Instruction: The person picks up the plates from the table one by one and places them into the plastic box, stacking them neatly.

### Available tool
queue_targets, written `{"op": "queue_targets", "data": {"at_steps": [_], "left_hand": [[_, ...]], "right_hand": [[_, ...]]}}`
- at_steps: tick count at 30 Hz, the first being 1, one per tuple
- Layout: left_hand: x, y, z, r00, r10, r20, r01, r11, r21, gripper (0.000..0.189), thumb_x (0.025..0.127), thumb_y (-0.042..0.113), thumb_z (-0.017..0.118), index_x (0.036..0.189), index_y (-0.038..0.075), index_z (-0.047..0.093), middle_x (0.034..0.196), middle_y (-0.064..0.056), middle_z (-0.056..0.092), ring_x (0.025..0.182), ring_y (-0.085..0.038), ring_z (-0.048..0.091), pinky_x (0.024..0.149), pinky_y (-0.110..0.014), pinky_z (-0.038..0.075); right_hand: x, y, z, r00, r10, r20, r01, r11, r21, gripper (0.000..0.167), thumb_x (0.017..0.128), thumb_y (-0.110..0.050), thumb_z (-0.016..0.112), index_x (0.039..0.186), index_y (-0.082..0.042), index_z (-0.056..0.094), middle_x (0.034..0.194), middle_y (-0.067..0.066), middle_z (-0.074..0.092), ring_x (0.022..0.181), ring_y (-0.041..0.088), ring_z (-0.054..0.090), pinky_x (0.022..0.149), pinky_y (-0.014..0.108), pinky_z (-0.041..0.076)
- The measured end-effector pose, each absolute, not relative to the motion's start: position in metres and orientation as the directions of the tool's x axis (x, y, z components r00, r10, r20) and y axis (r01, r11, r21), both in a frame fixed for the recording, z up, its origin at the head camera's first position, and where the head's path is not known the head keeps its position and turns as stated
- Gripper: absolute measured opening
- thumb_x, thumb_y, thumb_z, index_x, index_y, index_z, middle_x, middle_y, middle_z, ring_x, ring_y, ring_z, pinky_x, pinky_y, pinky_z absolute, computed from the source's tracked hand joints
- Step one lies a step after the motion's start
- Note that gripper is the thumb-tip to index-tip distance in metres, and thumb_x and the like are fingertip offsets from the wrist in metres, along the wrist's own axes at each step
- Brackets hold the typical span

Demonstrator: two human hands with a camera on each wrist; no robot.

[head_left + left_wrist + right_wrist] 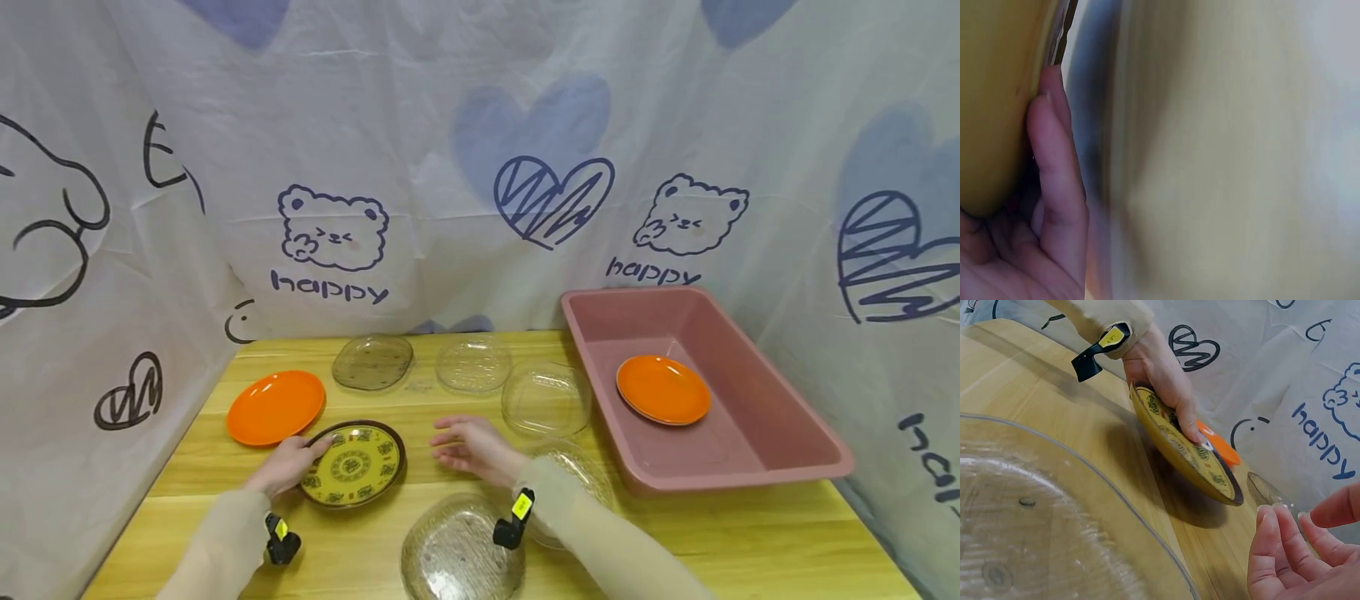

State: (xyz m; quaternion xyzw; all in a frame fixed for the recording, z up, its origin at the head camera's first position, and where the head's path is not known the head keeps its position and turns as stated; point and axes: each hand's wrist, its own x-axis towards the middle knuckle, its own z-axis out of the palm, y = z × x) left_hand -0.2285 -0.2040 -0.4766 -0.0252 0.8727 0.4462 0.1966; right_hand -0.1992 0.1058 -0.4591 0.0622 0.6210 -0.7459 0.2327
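My left hand (pixel 288 465) grips the left edge of a round yellow plate (pixel 350 464) with a dark rim and dark printed patterns. In the right wrist view that plate (pixel 1179 447) is tilted and raised off the wood, a shadow beneath it, with the left thumb lying over its face. Curled fingers (pixel 1060 181) support its underside in the left wrist view. To the right of the plate, my right hand (pixel 476 448) hovers with loosely bent fingers and nothing in it. An orange plate (pixel 273 407) lies just beyond the left hand.
A pink basin (pixel 757 400) at the right holds another orange plate (pixel 663 392). Clear plates (pixel 474 364) and a brownish see-through plate (pixel 372 364) line the back. Another brownish glassy plate (pixel 457 550) lies in front; a clear plate (pixel 581 471) is partly under the right forearm.
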Motion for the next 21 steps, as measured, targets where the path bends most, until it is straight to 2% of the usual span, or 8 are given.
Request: {"op": "queue_targets", "data": {"at_steps": [6, 12, 18, 21], "left_hand": [[-0.231, -0.179, -0.474, -0.92, 0.143, -0.366, -0.216, 0.595, 0.774, 0.054, 0.106, 0.043, 0.044, 0.118, -0.008, 0.059, 0.088, -0.007, 0.066, 0.078, -0.015, 0.06, 0.072, -0.026, 0.048], [-0.232, -0.152, -0.465, -0.915, 0.169, -0.367, -0.231, 0.527, 0.818, 0.053, 0.107, 0.046, 0.042, 0.114, -0.003, 0.06, 0.084, -0.005, 0.063, 0.075, -0.016, 0.058, 0.069, -0.029, 0.047], [-0.234, -0.125, -0.449, -0.917, 0.212, -0.339, -0.215, 0.454, 0.865, 0.051, 0.108, 0.043, 0.039, 0.124, -0.002, 0.057, 0.092, -0.004, 0.063, 0.08, -0.015, 0.057, 0.073, -0.029, 0.048], [-0.237, -0.111, -0.442, -0.914, 0.237, -0.329, -0.226, 0.374, 0.9, 0.05, 0.109, 0.04, 0.039, 0.127, -0.003, 0.056, 0.09, -0.003, 0.063, 0.078, -0.013, 0.057, 0.073, -0.027, 0.049]], "right_hand": [[-0.203, 0.116, -0.465, -0.89, -0.245, -0.384, 0.424, -0.134, -0.896, 0.041, 0.101, -0.007, 0.046, 0.14, 0.005, 0.049, 0.115, 0.017, 0.066, 0.088, 0.017, 0.065, 0.085, 0.024, 0.059], [-0.205, 0.129, -0.47, -0.896, -0.229, -0.381, 0.418, -0.143, -0.897, 0.044, 0.101, -0.007, 0.046, 0.142, 0.005, 0.046, 0.113, 0.013, 0.066, 0.09, 0.016, 0.064, 0.083, 0.022, 0.057], [-0.208, 0.141, -0.475, -0.902, -0.185, -0.391, 0.423, -0.186, -0.887, 0.045, 0.096, -0.004, 0.047, 0.141, 0.005, 0.048, 0.098, 0.005, 0.065, 0.086, 0.014, 0.063, 0.078, 0.021, 0.057], [-0.209, 0.145, -0.472, -0.906, -0.16, -0.393, 0.421, -0.221, -0.88, 0.044, 0.095, -0.002, 0.047, 0.139, 0.004, 0.051, 0.096, 0.003, 0.065, 0.087, 0.015, 0.063, 0.084, 0.025, 0.058]]}}
